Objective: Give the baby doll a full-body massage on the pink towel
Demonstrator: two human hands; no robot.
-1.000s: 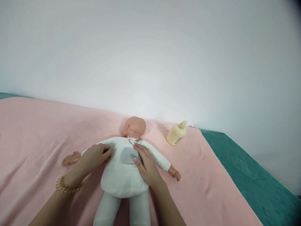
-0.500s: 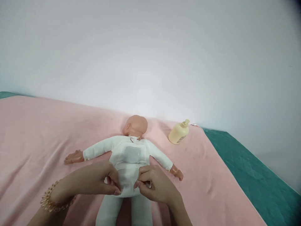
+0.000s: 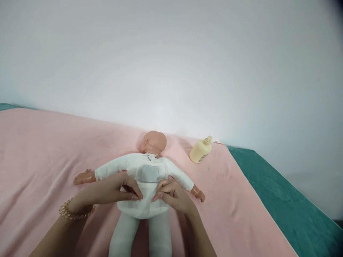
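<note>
A baby doll (image 3: 144, 167) in a white cloth suit lies face down on a pink blanket (image 3: 40, 157), bald head toward the wall and arms spread. My left hand (image 3: 118, 188), with a gold bracelet at the wrist, rests on the doll's lower back from the left. My right hand (image 3: 171, 194) rests on it from the right. On both hands, thumb and fingers pinch the white cloth near the middle of the back, the fingertips nearly meeting.
A cream pump bottle (image 3: 200, 151) lies tilted on the blanket right of the doll's head. A teal sheet (image 3: 281, 207) shows beyond the blanket's right edge. A plain white wall (image 3: 171, 64) rises just behind the doll.
One second ago both hands lay flat on the doll's upper back. They slid down to the lower back and curled into pinches, then moved slightly up.
</note>
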